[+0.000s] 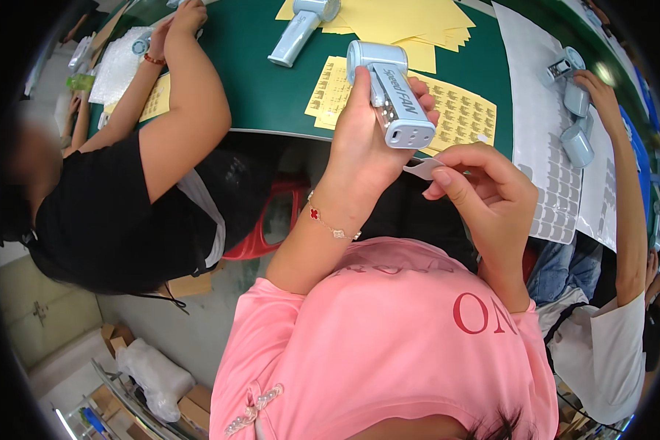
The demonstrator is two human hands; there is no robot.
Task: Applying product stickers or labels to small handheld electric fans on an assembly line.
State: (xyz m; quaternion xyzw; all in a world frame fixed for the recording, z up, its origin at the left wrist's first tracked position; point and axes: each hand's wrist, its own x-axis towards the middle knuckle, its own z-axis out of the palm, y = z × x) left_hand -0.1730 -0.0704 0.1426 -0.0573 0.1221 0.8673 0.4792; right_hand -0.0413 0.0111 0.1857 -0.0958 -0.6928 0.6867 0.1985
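A light-blue handheld fan (403, 110) rests in my left hand (367, 125), its fingers wrapped round the body and its port end tilted toward me. Between thumb and fingers of my right hand (484, 183) is pinched a small pale sticker (422, 169), just below the fan's near end and apart from it. On the table under the fan lie yellow sticker sheets (466, 110) with rows of small grey labels. Another light-blue handheld fan (301, 33) lies on the green table (249, 88) farther off to the left.
A stack of yellow sheets (403, 18) lies at the far side. White sheets with grey stickers (557, 198) cover the right, where a co-worker's hand (598, 95) touches several blue fans (578, 143). At left, another person's arm (191, 103) reaches over the table; a red stool (275, 220) stands below.
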